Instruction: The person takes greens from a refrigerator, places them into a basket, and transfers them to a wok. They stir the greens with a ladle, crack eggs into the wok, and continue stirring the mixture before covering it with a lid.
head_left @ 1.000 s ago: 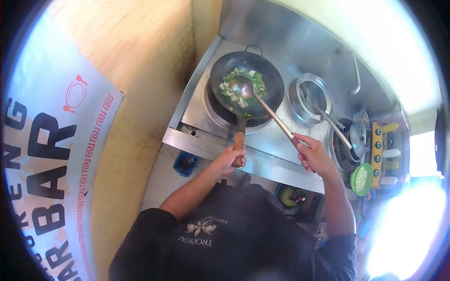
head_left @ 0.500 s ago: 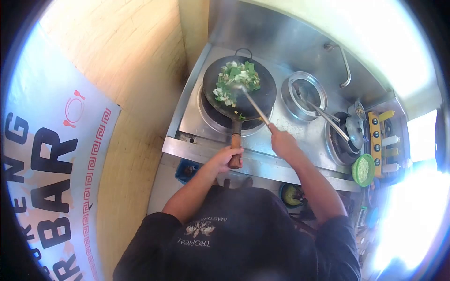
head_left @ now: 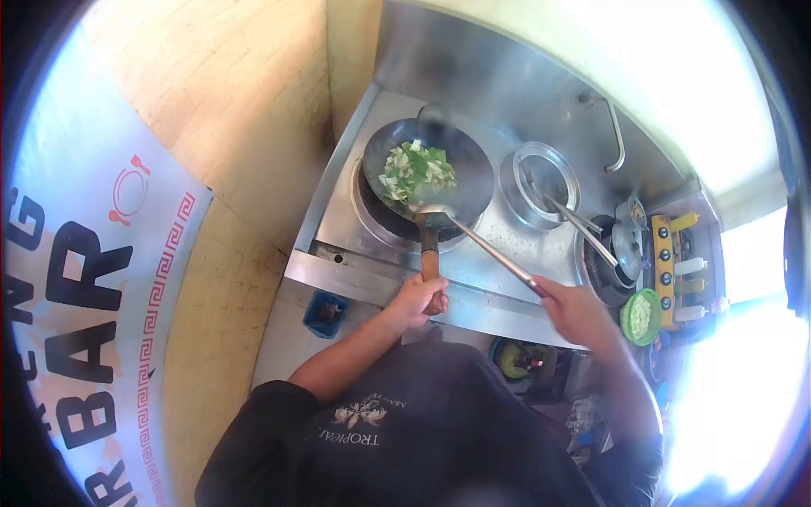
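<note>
Since the earlier frame, my ladle (head_left: 433, 209) has come back from among the chopped greens (head_left: 414, 173) to the wok's near rim, closer to my left hand. The greens sit in the wok (head_left: 475, 176), ahead of my hands, over the left burner (head_left: 361, 203).

My left hand (head_left: 414, 302) is closed around the wooden handle (head_left: 430, 266), which seems meant to steady the wok. My right hand (head_left: 578, 313) is closed on the far end of the ladle's long shaft, probably to reach in while my fingers stay off the heat. Beyond it, a steel pot (head_left: 509, 182) has long utensils (head_left: 591, 237) leaning across its rim, their ends pointing towards my right side.

The ladle's bowl covers where the handle meets the wok. My right fingers and the wok's far loop (head_left: 433, 114) are blurred. I cannot tell whether a flame burns underneath; glare hides what lies far right.
</note>
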Motion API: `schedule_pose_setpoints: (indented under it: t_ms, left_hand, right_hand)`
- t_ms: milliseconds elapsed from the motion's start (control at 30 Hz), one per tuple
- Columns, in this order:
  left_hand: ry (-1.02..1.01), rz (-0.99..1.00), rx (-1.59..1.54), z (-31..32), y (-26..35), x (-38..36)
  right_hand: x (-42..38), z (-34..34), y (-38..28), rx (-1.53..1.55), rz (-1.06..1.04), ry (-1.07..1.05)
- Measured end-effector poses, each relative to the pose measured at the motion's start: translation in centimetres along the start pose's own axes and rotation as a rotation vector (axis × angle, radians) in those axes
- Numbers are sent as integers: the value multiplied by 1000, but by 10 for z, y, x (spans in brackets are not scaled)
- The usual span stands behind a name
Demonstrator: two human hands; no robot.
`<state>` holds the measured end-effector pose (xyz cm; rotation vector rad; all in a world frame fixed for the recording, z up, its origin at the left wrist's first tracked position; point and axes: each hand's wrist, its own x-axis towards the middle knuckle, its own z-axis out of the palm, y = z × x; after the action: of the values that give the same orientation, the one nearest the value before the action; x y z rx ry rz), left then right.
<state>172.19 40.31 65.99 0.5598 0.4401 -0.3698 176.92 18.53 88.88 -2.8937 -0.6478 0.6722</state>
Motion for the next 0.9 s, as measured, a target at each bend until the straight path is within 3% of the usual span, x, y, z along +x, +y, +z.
schedule_pose_setpoints:
  t_ms: [133, 200, 300, 400, 633, 767, 833, 867, 900]
  left_hand:
    - [-22, 17, -18, -13, -6, 6]
    - [-26, 20, -32, -17, -5, 4]
    - [-19, 21, -62, -20, -5, 4]
    - [-4, 17, -45, -26, -8, 7]
    - [-27, 38, 30, -41, -2, 9]
    - [-151, -17, -23, 21, -7, -33]
    - [-125, 7, -62, 18, -8, -23]
    - [-132, 6, -59, 12, -6, -15]
    - [-119, 11, -73, 3, -3, -7]
  right_hand:
    - [70, 87, 10, -263, 45, 88]
    - [101, 92, 9, -75, 115, 181]
    - [134, 100, 7, 100, 23, 368]
    - [181, 96, -6, 147, -27, 355]
    - [86, 78, -8, -302, -29, 13]
    - [63, 37, 17, -326, 34, 14]
    - [58, 33, 46, 135, -235, 289]
    - [49, 17, 36, 132, -231, 296]
    - [30, -11, 15, 254, -49, 124]
